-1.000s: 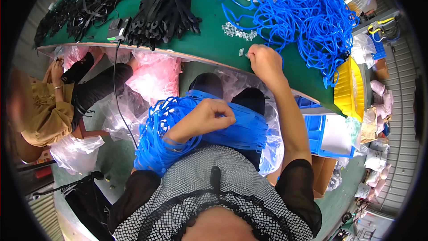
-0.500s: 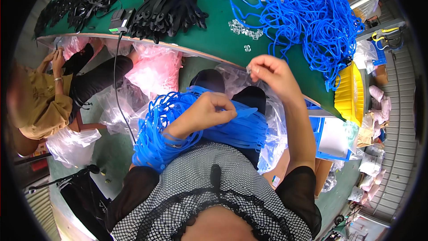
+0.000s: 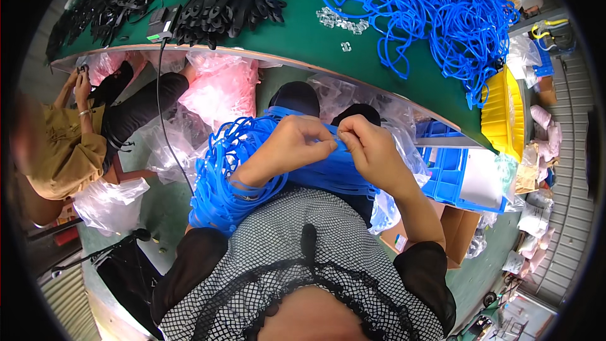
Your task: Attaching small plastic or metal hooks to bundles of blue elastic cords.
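Observation:
My left hand (image 3: 293, 146) is closed in a pinch on the end of a blue strap, over my lap. Thumb and fingertips of my right hand (image 3: 372, 151) are pinched together right beside it, at the strap's end. The small clear plastic clip that the right fingers carried is now mostly hidden between them. Many blue straps (image 3: 218, 180) hang looped around my left forearm and lie across my lap. On the green table (image 3: 297, 31) beyond are a little pile of clear clips (image 3: 341, 22) and one loose clip (image 3: 345, 47).
A tangled heap of blue straps (image 3: 435, 19) covers the table's right side; black straps (image 3: 230, 0) lie at its left. Right of me are a yellow tray (image 3: 503, 113), a blue crate (image 3: 445, 180) and a cardboard box (image 3: 459, 233). Another person (image 3: 69, 145) sits at the left.
My right hand has come down and back from the table's edge with the clear clip and met the left hand at the blue strap's end. The left hand keeps its pinch.

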A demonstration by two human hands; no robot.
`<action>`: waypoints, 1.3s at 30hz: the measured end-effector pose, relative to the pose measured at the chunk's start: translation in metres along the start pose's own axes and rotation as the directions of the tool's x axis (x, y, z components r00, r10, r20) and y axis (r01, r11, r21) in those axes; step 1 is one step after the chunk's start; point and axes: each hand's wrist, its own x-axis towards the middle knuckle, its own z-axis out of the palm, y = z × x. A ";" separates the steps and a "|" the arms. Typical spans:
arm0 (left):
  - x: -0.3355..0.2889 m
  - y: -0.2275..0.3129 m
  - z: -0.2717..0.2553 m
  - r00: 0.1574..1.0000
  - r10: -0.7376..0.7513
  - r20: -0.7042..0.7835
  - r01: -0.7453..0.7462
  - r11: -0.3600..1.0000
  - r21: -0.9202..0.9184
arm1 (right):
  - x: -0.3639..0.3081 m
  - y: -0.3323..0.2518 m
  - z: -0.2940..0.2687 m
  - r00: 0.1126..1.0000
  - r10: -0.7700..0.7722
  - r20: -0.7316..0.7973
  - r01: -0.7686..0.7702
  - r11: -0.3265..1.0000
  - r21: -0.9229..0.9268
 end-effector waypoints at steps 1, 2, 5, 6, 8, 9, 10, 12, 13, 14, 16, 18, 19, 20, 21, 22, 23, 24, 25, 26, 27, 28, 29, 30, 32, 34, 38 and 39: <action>0.000 -0.001 0.002 0.999 0.027 -0.029 -0.026 0.999 0.047 | -0.002 0.001 0.000 0.995 -0.089 -0.037 0.085 0.991 -0.108; 0.000 -0.002 0.004 0.997 0.057 -0.057 -0.051 0.994 0.095 | -0.003 0.003 0.000 0.996 -0.086 -0.040 0.081 0.991 -0.105; -0.001 -0.005 0.007 0.994 0.088 -0.063 -0.080 0.990 0.119 | -0.005 0.005 -0.002 0.991 -0.136 0.003 0.133 0.967 -0.216; -0.001 -0.004 0.006 0.995 0.084 -0.060 -0.076 0.990 0.120 | -0.005 0.002 -0.006 0.992 -0.110 0.054 0.117 0.981 -0.152; -0.003 0.000 0.004 0.998 0.054 -0.023 -0.051 0.992 0.118 | -0.005 0.002 -0.013 0.991 -0.086 0.106 0.096 0.992 -0.085; -0.003 0.000 0.002 0.998 0.052 -0.022 -0.049 0.992 0.119 | -0.005 0.002 -0.015 0.987 -0.080 0.138 0.082 0.997 -0.008; -0.004 0.000 0.001 0.998 0.058 0.004 -0.058 0.994 0.095 | -0.004 0.003 -0.017 0.983 -0.076 0.170 0.065 0.995 0.069; -0.004 0.000 0.000 0.997 0.063 0.034 -0.065 0.995 0.069 | -0.006 0.011 -0.019 0.980 -0.018 0.197 -0.008 0.992 0.129; -0.004 0.002 0.000 0.998 0.029 0.059 -0.030 0.999 0.016 | -0.006 0.013 -0.019 0.973 0.035 0.229 -0.079 0.980 0.184; -0.003 0.002 0.000 0.996 -0.003 0.084 0.006 0.999 -0.035 | -0.006 0.014 -0.018 0.973 0.036 0.230 -0.080 0.980 0.185; -0.002 0.000 -0.002 0.994 -0.014 0.107 0.020 0.998 -0.058 | -0.005 0.013 -0.018 0.976 0.046 0.214 -0.089 0.976 0.197; -0.001 0.000 -0.005 0.991 -0.024 0.129 0.035 0.996 -0.079 | -0.004 0.013 -0.018 0.977 -0.031 0.209 -0.001 0.989 0.149; -0.001 0.001 -0.006 0.989 -0.020 0.147 0.032 0.997 -0.074 | -0.004 0.013 -0.018 0.972 -0.108 0.208 0.089 0.991 0.101; -0.001 0.001 -0.007 0.986 -0.017 0.165 0.028 0.997 -0.070 | -0.003 0.012 -0.019 0.972 -0.108 0.210 0.088 0.991 0.101; -0.001 0.002 -0.007 0.986 -0.018 0.164 0.030 0.997 -0.070 | -0.002 0.010 -0.020 0.961 -0.146 0.233 0.132 0.988 0.076; -0.002 0.002 -0.008 0.982 0.009 0.189 0.004 0.997 -0.072 | -0.001 0.009 -0.021 0.949 -0.183 0.258 0.176 0.983 0.052; -0.002 0.002 -0.008 0.976 0.037 0.214 -0.022 0.997 -0.074 | -0.001 0.011 -0.020 0.948 -0.183 0.260 0.176 0.983 0.053; -0.001 0.001 -0.008 0.977 0.037 0.212 -0.021 0.997 -0.075 | -0.001 0.014 -0.019 0.925 -0.273 0.262 0.268 0.962 0.057; -0.001 0.000 -0.008 0.971 0.049 0.234 -0.026 0.995 -0.101 | 0.000 0.016 -0.018 0.894 -0.361 0.265 0.357 0.932 0.062; 0.000 -0.002 -0.008 0.965 0.061 0.254 -0.029 0.991 -0.128 | 0.001 0.016 -0.018 0.893 -0.361 0.268 0.358 0.932 0.063; 0.000 -0.003 -0.008 0.966 0.062 0.252 -0.030 0.991 -0.129 | 0.002 0.016 -0.018 0.880 -0.378 0.288 0.372 0.925 0.077; 0.000 -0.004 -0.009 0.965 0.013 0.263 0.029 0.987 -0.156 | 0.003 0.016 -0.017 0.866 -0.395 0.308 0.386 0.918 0.091; 0.000 -0.004 -0.008 0.960 -0.034 0.276 0.086 0.980 -0.177 | 0.003 0.017 -0.018 0.865 -0.397 0.306 0.389 0.917 0.089; 0.001 -0.003 -0.007 0.960 -0.032 0.277 0.083 0.981 -0.175 | 0.003 0.018 -0.019 0.900 -0.302 0.313 0.276 0.953 0.125; 0.000 -0.004 -0.003 0.985 0.122 0.124 -0.108 0.987 -0.116 | 0.004 0.020 -0.021 0.924 -0.204 0.324 0.159 0.974 0.158; -0.002 -0.011 0.002 0.978 0.192 0.077 -0.190 0.981 -0.036 | 0.005 0.020 -0.022 0.916 0.051 0.398 -0.183 0.936 0.300; -0.006 0.005 0.006 0.993 0.117 0.011 -0.117 0.992 0.035 | 0.003 0.027 -0.018 0.933 0.067 0.354 -0.248 0.831 0.498; -0.005 0.005 0.006 0.993 0.118 0.013 -0.118 0.992 0.034 | 0.003 0.027 -0.019 0.934 0.068 0.352 -0.248 0.831 0.497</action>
